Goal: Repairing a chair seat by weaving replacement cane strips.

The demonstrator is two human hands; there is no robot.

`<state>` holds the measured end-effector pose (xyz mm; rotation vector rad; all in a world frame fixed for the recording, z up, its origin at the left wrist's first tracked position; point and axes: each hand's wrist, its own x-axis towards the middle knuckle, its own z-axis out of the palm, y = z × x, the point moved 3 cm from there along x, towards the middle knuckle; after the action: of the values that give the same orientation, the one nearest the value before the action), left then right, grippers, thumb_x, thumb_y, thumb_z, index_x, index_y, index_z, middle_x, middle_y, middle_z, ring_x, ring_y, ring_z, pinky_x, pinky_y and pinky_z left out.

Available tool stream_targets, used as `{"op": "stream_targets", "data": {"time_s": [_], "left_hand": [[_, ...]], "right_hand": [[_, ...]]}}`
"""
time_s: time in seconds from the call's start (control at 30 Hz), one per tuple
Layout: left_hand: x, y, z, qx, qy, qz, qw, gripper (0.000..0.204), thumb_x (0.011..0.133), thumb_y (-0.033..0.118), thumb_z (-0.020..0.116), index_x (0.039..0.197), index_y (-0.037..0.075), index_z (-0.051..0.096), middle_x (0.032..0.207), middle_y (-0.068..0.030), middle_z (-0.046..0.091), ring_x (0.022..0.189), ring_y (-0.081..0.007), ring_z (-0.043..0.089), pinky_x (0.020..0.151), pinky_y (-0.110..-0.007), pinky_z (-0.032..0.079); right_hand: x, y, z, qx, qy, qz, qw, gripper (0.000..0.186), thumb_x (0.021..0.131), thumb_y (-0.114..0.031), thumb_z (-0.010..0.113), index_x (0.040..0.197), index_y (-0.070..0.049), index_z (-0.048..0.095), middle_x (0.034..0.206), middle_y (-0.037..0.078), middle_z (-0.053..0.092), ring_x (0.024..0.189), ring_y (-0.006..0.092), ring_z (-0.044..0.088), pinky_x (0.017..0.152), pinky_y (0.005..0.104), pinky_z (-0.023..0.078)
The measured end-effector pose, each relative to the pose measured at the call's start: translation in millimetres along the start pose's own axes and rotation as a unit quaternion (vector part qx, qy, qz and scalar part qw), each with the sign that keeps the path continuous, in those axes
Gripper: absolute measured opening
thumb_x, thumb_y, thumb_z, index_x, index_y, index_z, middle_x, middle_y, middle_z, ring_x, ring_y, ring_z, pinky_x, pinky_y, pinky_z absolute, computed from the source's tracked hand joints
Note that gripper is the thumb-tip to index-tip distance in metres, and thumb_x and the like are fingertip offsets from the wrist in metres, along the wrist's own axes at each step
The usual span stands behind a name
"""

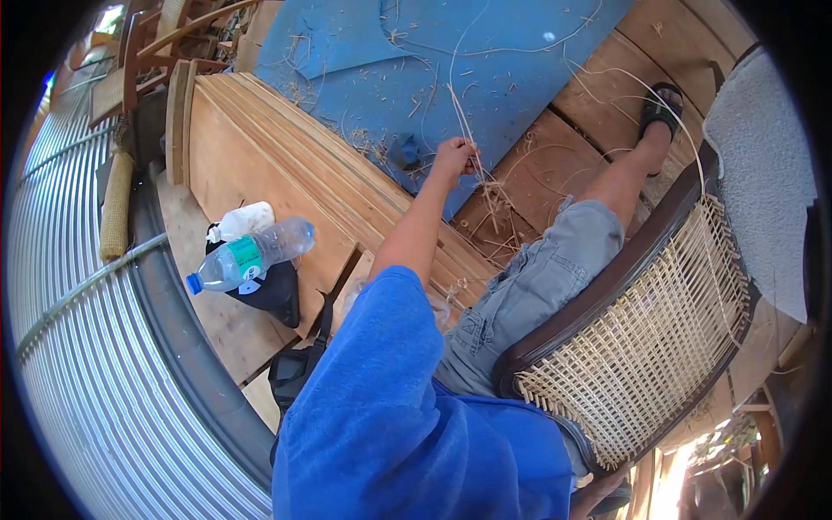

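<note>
My left hand [455, 161] reaches out over the edge of a blue sheet, its fingers closed around several thin, pale cane strands [459, 111]. Their lengths trail up across the sheet and down to a loose tangle [496, 192]. Against my lap leans a dark wooden frame [598, 273] with a woven cane panel [628, 347] in it. Loose strand ends stick out along the panel's edges, and one long strand arcs over the frame's top. Part of my right hand [600, 492] shows at the frame's lower edge; its fingers are hidden.
Cane scraps litter the blue sheet [347, 39] and the wooden floor. Stacked wooden boards [286, 165] lie at left, with a plastic bottle [260, 254], a white container [245, 222] and a black bag beside them. A grey cloth [763, 165] hangs at right. Corrugated metal [104, 373] runs along the left.
</note>
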<state>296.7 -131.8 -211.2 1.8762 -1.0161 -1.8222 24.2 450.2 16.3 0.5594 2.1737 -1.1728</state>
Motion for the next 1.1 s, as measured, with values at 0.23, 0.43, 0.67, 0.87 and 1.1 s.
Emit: {"op": "stream_targets", "data": {"time_s": [0.23, 0.43, 0.67, 0.87, 1.1], "left_hand": [[-7, -3, -22, -0.049, 0.029, 0.009, 0.998, 0.007, 0.08, 0.007, 0.052, 0.087, 0.008, 0.051, 0.078, -0.0035, 0.059, 0.056, -0.0114, 0.057, 0.042, -0.022, 0.04], [-6, -5, -34, -0.062, 0.048, 0.004, 0.997, 0.012, 0.08, 0.008, 0.052, 0.092, 0.007, 0.051, 0.081, -0.004, 0.059, 0.057, -0.0119, 0.057, 0.041, -0.021, 0.04], [-13, -6, -25, -0.068, 0.069, -0.028, 0.995, 0.023, 0.084, 0.017, 0.05, 0.103, 0.006, 0.05, 0.083, -0.0058, 0.059, 0.056, -0.0139, 0.057, 0.042, -0.023, 0.041], [-19, -11, -20, -0.023, 0.06, -0.078, 0.995, 0.024, 0.084, 0.01, 0.041, 0.107, 0.006, 0.045, 0.087, -0.0062, 0.058, 0.062, -0.0184, 0.056, 0.055, -0.031, 0.044], [-13, -24, -22, -0.046, 0.039, -0.086, 0.994, 0.023, 0.082, 0.011, 0.042, 0.104, 0.007, 0.046, 0.087, -0.006, 0.058, 0.065, -0.0198, 0.057, 0.055, -0.031, 0.043]], "right_hand": [[-8, -6, 8, -0.007, 0.003, -0.015, 1.0, 0.07, 0.084, -0.049, 0.036, 0.125, 0.007, 0.029, 0.121, 0.022, 0.038, 0.106, 0.0301, 0.044, 0.083, 0.0388, 0.041], [2, 7, -5, -0.027, 0.034, 0.006, 0.999, 0.071, 0.084, -0.05, 0.036, 0.125, 0.008, 0.029, 0.121, 0.023, 0.037, 0.106, 0.0303, 0.043, 0.084, 0.0388, 0.04], [0, 4, -3, -0.056, 0.014, -0.042, 0.997, 0.071, 0.085, -0.051, 0.033, 0.126, 0.007, 0.028, 0.123, 0.022, 0.037, 0.108, 0.0299, 0.042, 0.089, 0.0385, 0.037], [0, 2, -2, -0.069, 0.021, -0.048, 0.996, 0.07, 0.084, -0.05, 0.035, 0.127, 0.005, 0.029, 0.124, 0.022, 0.036, 0.11, 0.0308, 0.041, 0.089, 0.0388, 0.037], [-1, 3, 2, -0.088, 0.049, -0.066, 0.993, 0.072, 0.084, -0.053, 0.031, 0.126, 0.006, 0.03, 0.123, 0.023, 0.037, 0.109, 0.0305, 0.042, 0.089, 0.0386, 0.037]]}}
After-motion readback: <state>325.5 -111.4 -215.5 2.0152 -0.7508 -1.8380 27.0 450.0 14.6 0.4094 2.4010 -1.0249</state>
